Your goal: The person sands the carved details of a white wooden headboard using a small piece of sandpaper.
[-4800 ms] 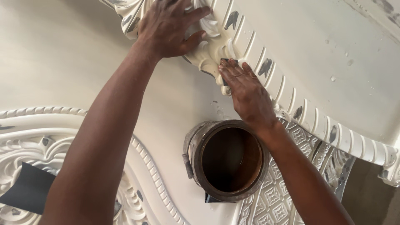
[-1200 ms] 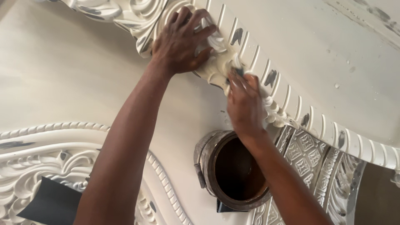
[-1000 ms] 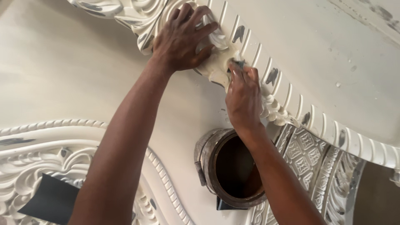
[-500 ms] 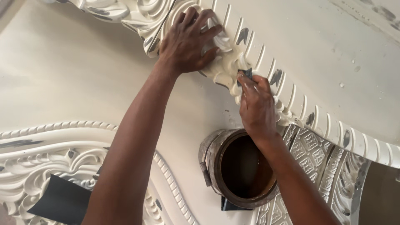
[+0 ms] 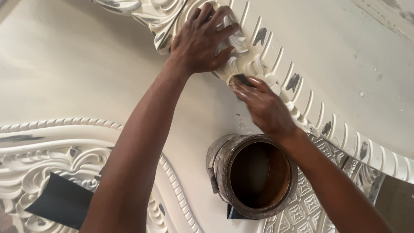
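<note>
Beneath your arms you have a broad cream-painted panel (image 5: pixel 64 64), smooth and flat, serving as the surface that carries everything. Across its upper right runs a carved fluted moulding (image 5: pixel 302 92), cream with grey patches where the paint is worn, curving down towards the right edge. At the lower left lies an ornate carved frame (image 5: pixel 47 151) with scrollwork and a beaded rim, and a dark sheet of sandpaper (image 5: pixel 60 200) rests on it. Near the lower middle stands a rusty round tin (image 5: pixel 254 174), open at the top and dark brown inside, partly over an embossed patterned panel (image 5: pixel 308 203) at the lower right
</note>
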